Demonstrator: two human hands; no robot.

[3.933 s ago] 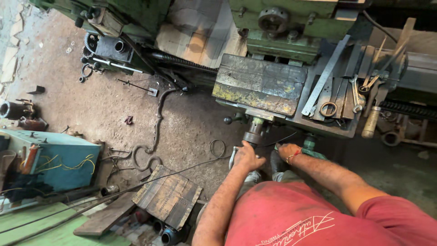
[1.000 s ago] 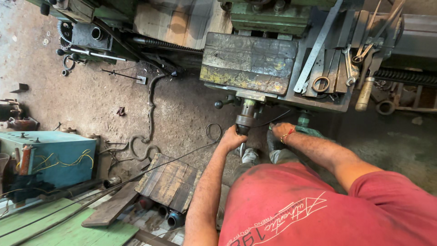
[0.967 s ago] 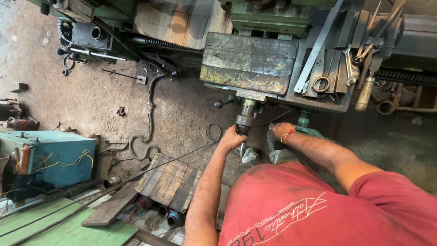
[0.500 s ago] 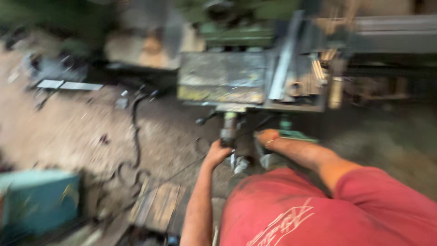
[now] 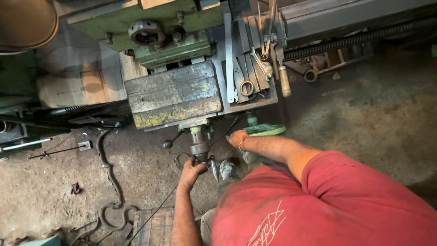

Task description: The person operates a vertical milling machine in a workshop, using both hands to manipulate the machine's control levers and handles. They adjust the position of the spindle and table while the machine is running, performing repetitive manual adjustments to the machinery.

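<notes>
Crank handle (image 5: 200,152) under near edge of green machine (image 5: 173,27), below worn block (image 5: 175,93). Left hand (image 5: 191,171) wrapped tight round it. Right hand (image 5: 236,138) curled by green wheel (image 5: 264,130), grip unclear. Best turned slow, steady, wrist straight, sleeve kept off screw.

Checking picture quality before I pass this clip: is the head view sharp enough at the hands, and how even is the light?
Head view: sharp, with no motion blur; the left hand on the crank handle and the right hand by the green handwheel read clearly. Light is soft and dim, brighter on the concrete floor, darker under the wooden block; no glare.
</notes>
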